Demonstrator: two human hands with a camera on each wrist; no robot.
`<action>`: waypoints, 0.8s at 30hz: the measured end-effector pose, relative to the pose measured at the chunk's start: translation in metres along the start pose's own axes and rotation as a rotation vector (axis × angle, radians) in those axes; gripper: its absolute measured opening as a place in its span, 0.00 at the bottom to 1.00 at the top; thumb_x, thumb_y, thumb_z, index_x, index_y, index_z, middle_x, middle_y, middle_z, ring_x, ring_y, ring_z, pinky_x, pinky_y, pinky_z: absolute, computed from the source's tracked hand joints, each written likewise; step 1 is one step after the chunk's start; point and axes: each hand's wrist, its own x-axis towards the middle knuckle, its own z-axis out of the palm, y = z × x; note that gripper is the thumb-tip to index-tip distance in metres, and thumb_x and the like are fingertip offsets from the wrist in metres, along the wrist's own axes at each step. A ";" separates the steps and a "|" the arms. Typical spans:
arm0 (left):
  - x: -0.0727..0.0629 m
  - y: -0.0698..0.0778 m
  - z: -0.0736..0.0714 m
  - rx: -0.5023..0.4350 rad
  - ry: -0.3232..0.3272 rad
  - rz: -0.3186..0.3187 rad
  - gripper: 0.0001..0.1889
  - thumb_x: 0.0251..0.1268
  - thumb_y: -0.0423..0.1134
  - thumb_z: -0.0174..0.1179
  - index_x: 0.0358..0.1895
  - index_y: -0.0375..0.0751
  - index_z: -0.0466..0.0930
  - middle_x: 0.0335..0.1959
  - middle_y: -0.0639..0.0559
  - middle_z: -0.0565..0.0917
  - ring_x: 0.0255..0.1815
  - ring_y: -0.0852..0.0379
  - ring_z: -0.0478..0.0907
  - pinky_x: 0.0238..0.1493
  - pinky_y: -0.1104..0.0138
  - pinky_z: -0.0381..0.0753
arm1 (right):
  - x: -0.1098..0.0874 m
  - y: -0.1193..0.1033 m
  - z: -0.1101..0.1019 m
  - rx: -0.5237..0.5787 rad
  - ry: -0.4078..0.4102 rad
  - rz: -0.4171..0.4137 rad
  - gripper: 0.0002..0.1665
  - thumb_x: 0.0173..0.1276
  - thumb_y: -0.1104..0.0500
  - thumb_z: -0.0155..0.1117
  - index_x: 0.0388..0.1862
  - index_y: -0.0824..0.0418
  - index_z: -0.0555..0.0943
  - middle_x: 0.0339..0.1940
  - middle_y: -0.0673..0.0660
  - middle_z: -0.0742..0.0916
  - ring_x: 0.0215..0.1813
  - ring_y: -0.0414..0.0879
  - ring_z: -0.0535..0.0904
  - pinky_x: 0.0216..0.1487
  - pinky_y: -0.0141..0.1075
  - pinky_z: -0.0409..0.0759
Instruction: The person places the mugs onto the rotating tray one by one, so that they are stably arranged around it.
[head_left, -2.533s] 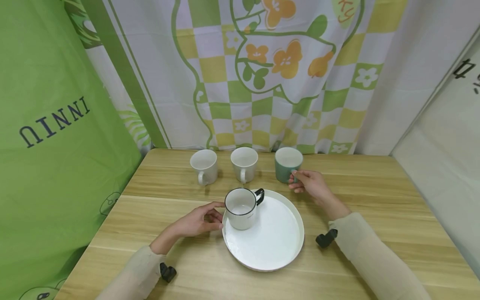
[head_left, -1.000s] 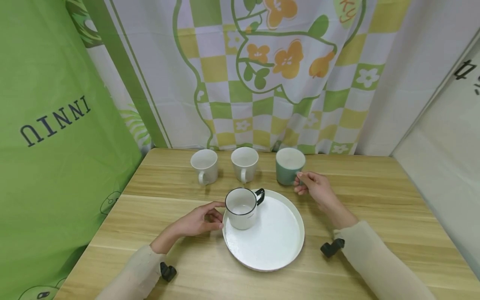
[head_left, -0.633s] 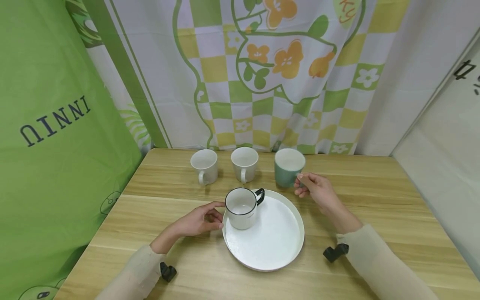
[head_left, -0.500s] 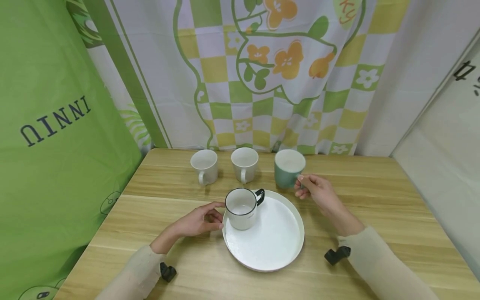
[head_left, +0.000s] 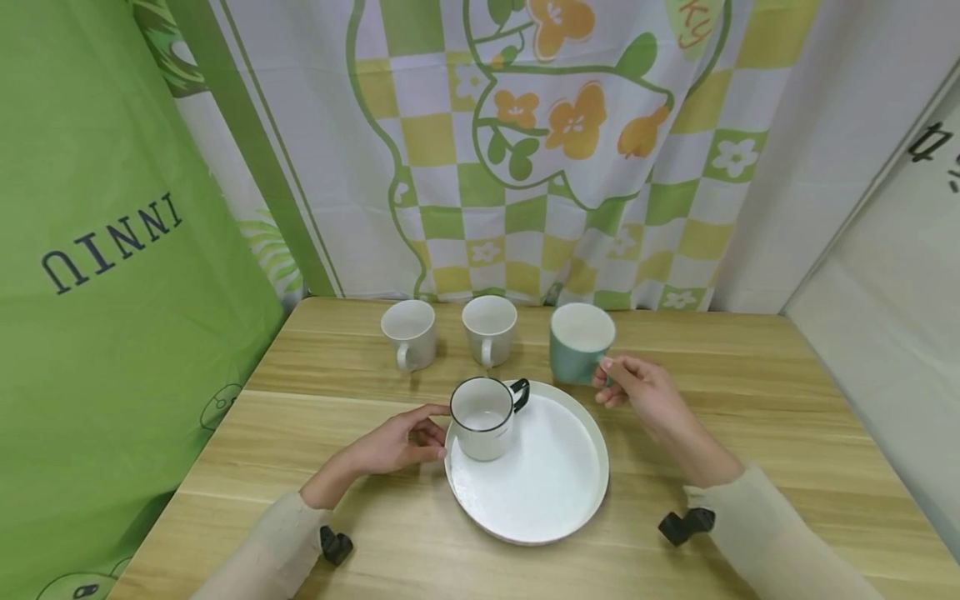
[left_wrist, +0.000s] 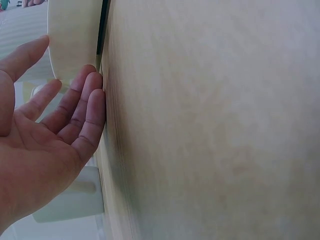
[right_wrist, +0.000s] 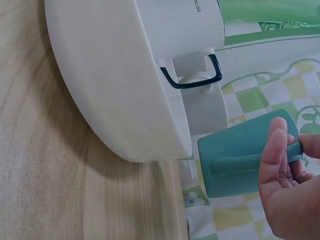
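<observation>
My right hand (head_left: 647,393) pinches the handle of a teal mug (head_left: 577,354), behind the right part of a round white tray (head_left: 543,500). In the right wrist view the teal mug (right_wrist: 235,150) hangs tilted, clear of the table, with thumb and fingers round its handle. On the tray's left side stands a white mug (head_left: 483,442) with a black rim and black handle. My left hand (head_left: 393,442) rests at the tray's left edge, fingers loosely extended. In the left wrist view the fingertips of that left hand (left_wrist: 55,125) touch the tray's side (left_wrist: 75,35).
Two pale mugs, one at the left (head_left: 411,337) and one nearer the middle (head_left: 491,333), stand at the back of the wooden table (head_left: 315,417), handles toward me. A patterned curtain (head_left: 540,217) hangs just behind the table's back edge.
The teal mug has come off the table and moved slightly toward me and right, with my right hand on its handle. The left hand, tray and other mugs stay put.
</observation>
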 end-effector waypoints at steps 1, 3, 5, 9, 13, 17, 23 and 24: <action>0.000 0.000 0.000 -0.002 -0.002 0.001 0.32 0.68 0.37 0.64 0.72 0.34 0.63 0.47 0.36 0.84 0.49 0.50 0.83 0.51 0.66 0.83 | -0.001 -0.001 0.000 -0.003 -0.002 0.002 0.26 0.79 0.47 0.53 0.45 0.73 0.77 0.37 0.50 0.84 0.34 0.38 0.83 0.39 0.31 0.84; 0.000 0.000 0.000 -0.001 -0.004 -0.002 0.32 0.68 0.37 0.64 0.72 0.34 0.63 0.47 0.36 0.84 0.49 0.50 0.83 0.51 0.67 0.82 | -0.004 -0.002 0.000 -0.008 -0.005 0.008 0.26 0.79 0.47 0.54 0.45 0.73 0.77 0.36 0.50 0.84 0.34 0.38 0.83 0.39 0.31 0.84; 0.000 0.000 0.001 -0.002 -0.004 -0.004 0.32 0.68 0.37 0.64 0.72 0.34 0.63 0.47 0.36 0.84 0.49 0.50 0.83 0.51 0.67 0.82 | -0.007 -0.003 0.001 -0.014 -0.012 0.012 0.26 0.79 0.47 0.53 0.45 0.73 0.77 0.37 0.50 0.84 0.34 0.39 0.83 0.39 0.31 0.84; 0.000 0.000 0.000 -0.004 0.001 -0.006 0.32 0.68 0.36 0.65 0.72 0.33 0.63 0.47 0.36 0.84 0.49 0.50 0.83 0.51 0.67 0.82 | -0.012 -0.007 0.002 -0.028 -0.022 0.017 0.26 0.79 0.47 0.53 0.46 0.74 0.77 0.37 0.51 0.84 0.34 0.39 0.83 0.39 0.32 0.84; 0.001 0.000 0.000 -0.002 0.004 -0.005 0.32 0.68 0.36 0.65 0.71 0.34 0.63 0.47 0.37 0.84 0.48 0.51 0.83 0.51 0.67 0.83 | -0.019 -0.011 0.004 -0.037 -0.024 0.016 0.25 0.80 0.49 0.53 0.47 0.75 0.76 0.37 0.52 0.84 0.34 0.40 0.83 0.39 0.32 0.84; 0.001 0.000 0.000 0.004 0.006 -0.006 0.32 0.68 0.36 0.65 0.71 0.34 0.64 0.46 0.37 0.84 0.48 0.51 0.83 0.51 0.67 0.83 | -0.024 -0.012 0.006 -0.026 -0.036 0.001 0.24 0.80 0.51 0.53 0.47 0.76 0.76 0.37 0.52 0.84 0.33 0.41 0.83 0.39 0.32 0.84; 0.000 0.001 0.000 -0.001 0.003 0.004 0.31 0.68 0.36 0.65 0.71 0.34 0.64 0.46 0.37 0.84 0.48 0.51 0.83 0.51 0.66 0.83 | -0.032 -0.012 0.007 -0.027 -0.060 -0.009 0.25 0.79 0.51 0.54 0.47 0.76 0.76 0.37 0.52 0.84 0.33 0.41 0.83 0.39 0.33 0.84; 0.000 0.002 0.001 -0.003 0.003 0.007 0.31 0.68 0.36 0.65 0.71 0.33 0.64 0.46 0.37 0.84 0.48 0.51 0.83 0.50 0.66 0.83 | -0.034 -0.012 0.006 -0.031 -0.062 -0.009 0.25 0.79 0.51 0.54 0.48 0.76 0.76 0.37 0.53 0.84 0.33 0.41 0.83 0.39 0.33 0.84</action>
